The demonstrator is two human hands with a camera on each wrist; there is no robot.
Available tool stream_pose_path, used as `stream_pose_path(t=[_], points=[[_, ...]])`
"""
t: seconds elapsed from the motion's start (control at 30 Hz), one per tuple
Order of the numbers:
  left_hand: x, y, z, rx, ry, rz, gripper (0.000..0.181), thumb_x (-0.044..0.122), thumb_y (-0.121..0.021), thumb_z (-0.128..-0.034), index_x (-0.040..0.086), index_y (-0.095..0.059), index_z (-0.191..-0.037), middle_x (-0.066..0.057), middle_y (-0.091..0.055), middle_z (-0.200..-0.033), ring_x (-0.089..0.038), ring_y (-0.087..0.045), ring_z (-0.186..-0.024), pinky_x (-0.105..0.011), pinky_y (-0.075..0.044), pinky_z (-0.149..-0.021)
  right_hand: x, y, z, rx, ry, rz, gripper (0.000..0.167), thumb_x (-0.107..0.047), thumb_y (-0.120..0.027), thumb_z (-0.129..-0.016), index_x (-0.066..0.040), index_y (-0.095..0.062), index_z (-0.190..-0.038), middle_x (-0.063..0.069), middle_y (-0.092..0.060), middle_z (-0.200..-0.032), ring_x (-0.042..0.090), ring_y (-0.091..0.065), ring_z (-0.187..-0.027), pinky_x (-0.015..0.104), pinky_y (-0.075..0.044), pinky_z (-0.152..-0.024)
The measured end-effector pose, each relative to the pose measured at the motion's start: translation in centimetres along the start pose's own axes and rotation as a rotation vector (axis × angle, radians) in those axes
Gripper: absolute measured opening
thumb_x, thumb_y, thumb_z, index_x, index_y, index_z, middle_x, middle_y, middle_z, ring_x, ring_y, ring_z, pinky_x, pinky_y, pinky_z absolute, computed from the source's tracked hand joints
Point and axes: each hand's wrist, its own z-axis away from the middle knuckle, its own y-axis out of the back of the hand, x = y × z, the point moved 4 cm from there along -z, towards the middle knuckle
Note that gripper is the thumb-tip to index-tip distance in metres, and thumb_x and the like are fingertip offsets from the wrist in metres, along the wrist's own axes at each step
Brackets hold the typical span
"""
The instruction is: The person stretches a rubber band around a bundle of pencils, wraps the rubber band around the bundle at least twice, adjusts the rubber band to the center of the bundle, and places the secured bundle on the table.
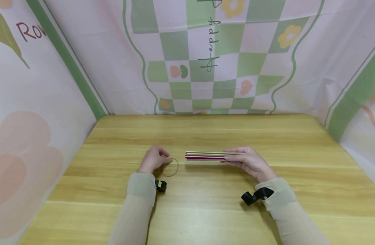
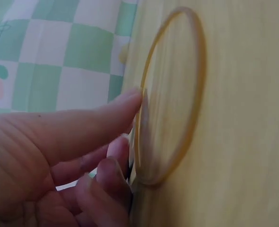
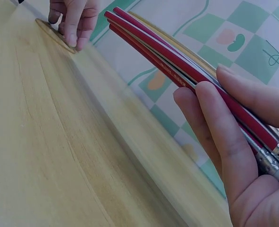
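A thin tan rubber band (image 1: 177, 167) hangs as a loop from the thumb and fingertips of my left hand (image 1: 154, 159). In the left wrist view the thumb presses the edge of the band (image 2: 202, 71). My right hand (image 1: 251, 163) grips a bundle of pencils (image 1: 205, 156) between thumb and fingers, held roughly level to the right of the band and apart from it. In the right wrist view the pencils (image 3: 163, 54) show red and yellow sides, with metal ferrules near the palm. The palm end is partly hidden by the hand.
Both hands are over a light wooden table (image 1: 187, 211). A curtain with green and white checks (image 1: 202, 88) stands behind its back edge, and flower-printed cloth (image 1: 37, 143) hangs at the left. Black wrist cameras (image 1: 257, 195) are strapped at both sleeves.
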Motion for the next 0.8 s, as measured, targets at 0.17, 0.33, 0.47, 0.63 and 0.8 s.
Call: stream_pose_path(t=[0.17,0.33,0.47,0.63,0.8], points=[[0.1,-0.2,-0.1,0.015,-0.029,-0.101,0.011,0.018,-0.077,-0.0868,0.008,-0.074,-0.091,-0.006,-0.071,-0.095,-0.018,-0.06,-0.086,-0.03,-0.048,-0.075,0.0,-0.1,0.0,-0.006,0.001,0.009,0.028,0.011,-0.062,-0.09,-0.012,-0.075,-0.099,0.008,-0.076,-0.098,0.018,-0.075,-0.09,0.027,-0.058,-0.084],[0.0,-0.2,-0.1,-0.029,-0.043,-0.044,0.013,0.02,-0.072,-0.0896,0.008,-0.072,-0.094,-0.006,-0.07,-0.098,-0.019,-0.06,-0.087,-0.033,-0.051,-0.078,-0.1,-0.1,0.1,-0.009,0.003,0.006,0.028,0.011,-0.062,-0.09,-0.012,-0.076,-0.098,0.009,-0.075,-0.097,0.019,-0.075,-0.09,0.027,-0.058,-0.084],[0.2,-0.1,-0.1,-0.086,-0.066,0.095,0.017,0.021,-0.067,-0.0928,0.006,-0.066,-0.102,-0.007,-0.07,-0.095,-0.018,-0.061,-0.083,-0.028,-0.051,-0.07,-0.1,-0.1,0.1,-0.01,0.006,0.001,0.028,0.012,-0.061,-0.09,-0.012,-0.076,-0.098,0.009,-0.075,-0.098,0.019,-0.075,-0.09,0.027,-0.058,-0.084],[0.6,-0.4,-0.6,-0.159,-0.098,0.3,0.026,0.021,-0.062,-0.0985,0.002,-0.058,-0.116,-0.01,-0.073,-0.094,-0.016,-0.067,-0.082,-0.03,-0.058,-0.078,-0.1,0.0,0.0,-0.012,0.009,-0.003,0.029,0.012,-0.061,-0.09,-0.011,-0.076,-0.098,0.009,-0.075,-0.098,0.02,-0.075,-0.09,0.028,-0.058,-0.084],[1.2,-0.8,-0.7,-0.223,-0.111,0.53,0.033,0.017,-0.056,-0.1019,-0.002,-0.05,-0.128,-0.01,-0.069,-0.093,-0.016,-0.068,-0.075,-0.037,-0.06,-0.08,-0.1,0.0,0.0,-0.019,0.015,-0.005,0.03,0.013,-0.06,-0.09,-0.011,-0.076,-0.098,0.009,-0.076,-0.097,0.02,-0.075,-0.089,0.027,-0.058,-0.083]])
